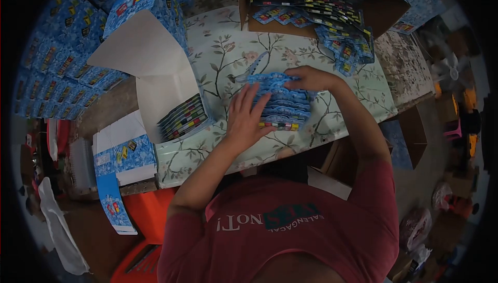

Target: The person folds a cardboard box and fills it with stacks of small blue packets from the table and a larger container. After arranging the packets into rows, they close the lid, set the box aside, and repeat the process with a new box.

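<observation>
A fanned row of blue sachets (286, 108) with colourful printed edges lies on the flowered tablecloth in front of me. My left hand (246, 116) grips its left side, fingers apart, with the thumb at the near end. Across the far right corner of the row, my right hand (309, 79) is bent with its fingertips on the sachets. To the left, an open carton with a raised white flap (165, 88) holds a stack of similar sachets (182, 119).
A large cardboard box (381, 11) lies at the back right, with many sachets (345, 50) spilling from its mouth. Printed blue cartons (62, 50) are piled at the left. Flat blue-and-white cartons (124, 153) rest near the left table edge, above a red chair (148, 213).
</observation>
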The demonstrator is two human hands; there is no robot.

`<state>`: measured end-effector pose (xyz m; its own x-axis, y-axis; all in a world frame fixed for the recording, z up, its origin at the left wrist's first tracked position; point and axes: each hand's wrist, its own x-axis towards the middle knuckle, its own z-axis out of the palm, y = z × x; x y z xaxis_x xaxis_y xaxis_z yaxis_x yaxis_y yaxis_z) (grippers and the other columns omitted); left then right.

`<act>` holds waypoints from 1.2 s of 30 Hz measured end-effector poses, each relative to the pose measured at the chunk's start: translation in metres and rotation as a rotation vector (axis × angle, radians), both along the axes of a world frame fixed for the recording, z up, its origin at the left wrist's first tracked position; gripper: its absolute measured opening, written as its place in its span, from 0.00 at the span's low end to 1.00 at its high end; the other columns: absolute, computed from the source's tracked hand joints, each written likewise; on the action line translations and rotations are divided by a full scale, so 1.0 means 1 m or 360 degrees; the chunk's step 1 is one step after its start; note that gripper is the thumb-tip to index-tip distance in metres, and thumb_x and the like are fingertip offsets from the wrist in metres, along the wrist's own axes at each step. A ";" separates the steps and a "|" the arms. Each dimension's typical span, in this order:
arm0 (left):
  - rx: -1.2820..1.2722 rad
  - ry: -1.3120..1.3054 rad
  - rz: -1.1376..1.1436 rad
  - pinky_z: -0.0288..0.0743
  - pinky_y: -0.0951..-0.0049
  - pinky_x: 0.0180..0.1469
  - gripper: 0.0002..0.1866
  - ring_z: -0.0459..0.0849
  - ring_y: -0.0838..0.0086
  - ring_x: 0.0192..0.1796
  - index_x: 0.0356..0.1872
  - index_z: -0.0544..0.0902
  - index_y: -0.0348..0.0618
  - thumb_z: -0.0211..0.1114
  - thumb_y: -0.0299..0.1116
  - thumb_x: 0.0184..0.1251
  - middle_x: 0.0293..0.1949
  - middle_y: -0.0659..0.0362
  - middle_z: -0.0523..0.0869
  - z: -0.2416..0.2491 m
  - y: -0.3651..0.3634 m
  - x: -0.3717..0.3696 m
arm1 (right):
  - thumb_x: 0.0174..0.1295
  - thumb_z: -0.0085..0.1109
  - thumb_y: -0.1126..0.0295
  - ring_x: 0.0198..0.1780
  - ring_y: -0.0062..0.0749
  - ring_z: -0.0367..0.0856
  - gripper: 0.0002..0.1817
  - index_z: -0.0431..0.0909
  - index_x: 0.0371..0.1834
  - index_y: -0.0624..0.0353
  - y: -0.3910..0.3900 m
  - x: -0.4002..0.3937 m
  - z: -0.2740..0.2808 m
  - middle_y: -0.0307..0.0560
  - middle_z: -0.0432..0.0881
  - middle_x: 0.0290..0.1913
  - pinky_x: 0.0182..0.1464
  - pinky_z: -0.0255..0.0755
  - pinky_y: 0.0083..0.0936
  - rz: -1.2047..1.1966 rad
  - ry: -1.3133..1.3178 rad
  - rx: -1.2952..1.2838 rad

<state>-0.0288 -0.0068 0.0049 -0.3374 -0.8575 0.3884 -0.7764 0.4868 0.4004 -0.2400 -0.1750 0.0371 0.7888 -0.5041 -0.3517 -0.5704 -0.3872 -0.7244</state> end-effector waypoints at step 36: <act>0.0636 0.0665 -0.0177 0.46 0.59 0.73 0.74 0.45 0.50 0.74 0.73 0.36 0.43 0.84 0.46 0.25 0.72 0.40 0.43 -0.033 -0.048 0.003 | 0.34 0.75 0.52 0.66 0.57 0.59 0.63 0.44 0.72 0.61 0.112 -0.005 0.009 0.64 0.59 0.65 0.67 0.57 0.38 -0.0451 0.0384 -0.0470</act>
<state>-0.0255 -0.0551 -0.0282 -0.3217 -0.9329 0.1615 -0.4662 0.3046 0.8306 -0.2450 -0.0634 0.0457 0.5191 -0.7937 -0.3172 -0.8217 -0.3613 -0.4407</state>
